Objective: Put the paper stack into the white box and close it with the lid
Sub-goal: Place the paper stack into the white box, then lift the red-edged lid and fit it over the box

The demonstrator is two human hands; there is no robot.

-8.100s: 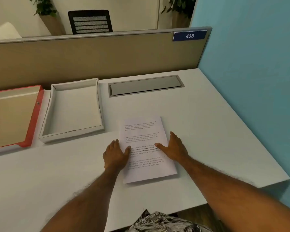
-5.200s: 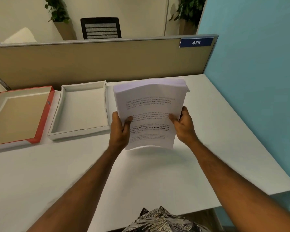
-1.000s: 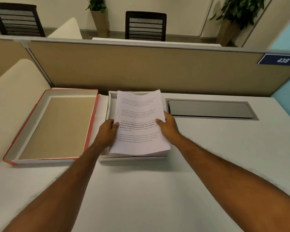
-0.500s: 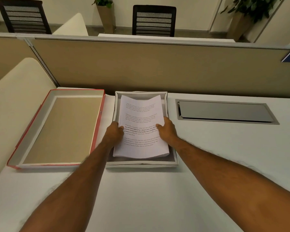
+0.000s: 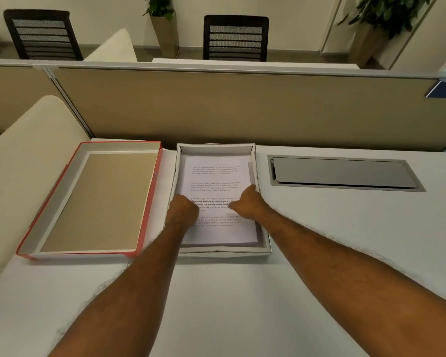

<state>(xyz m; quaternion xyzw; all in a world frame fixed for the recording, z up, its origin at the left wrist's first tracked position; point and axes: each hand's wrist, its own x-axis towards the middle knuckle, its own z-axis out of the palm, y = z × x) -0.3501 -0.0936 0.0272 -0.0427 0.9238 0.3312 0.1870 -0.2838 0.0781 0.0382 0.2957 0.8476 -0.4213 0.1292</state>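
The paper stack (image 5: pixel 216 176), white sheets with printed text, lies flat inside the open white box (image 5: pixel 215 148) at the back of the desk. My left hand (image 5: pixel 182 211) grips the stack's left edge and my right hand (image 5: pixel 246 202) its right edge. Their fingers curl down between the paper and the box walls. The lid (image 5: pixel 153 194), red outside with a brown inside, lies upside down directly to the left of the box.
A grey cable hatch (image 5: pixel 343 173) is set into the desk to the right of the box. A beige partition (image 5: pixel 242 112) runs close behind it. A cream curved panel (image 5: pixel 23 163) borders the desk on the left.
I carried the stack from the desk's right over to the box. In the last second it sank from above the rim to lie flat inside.
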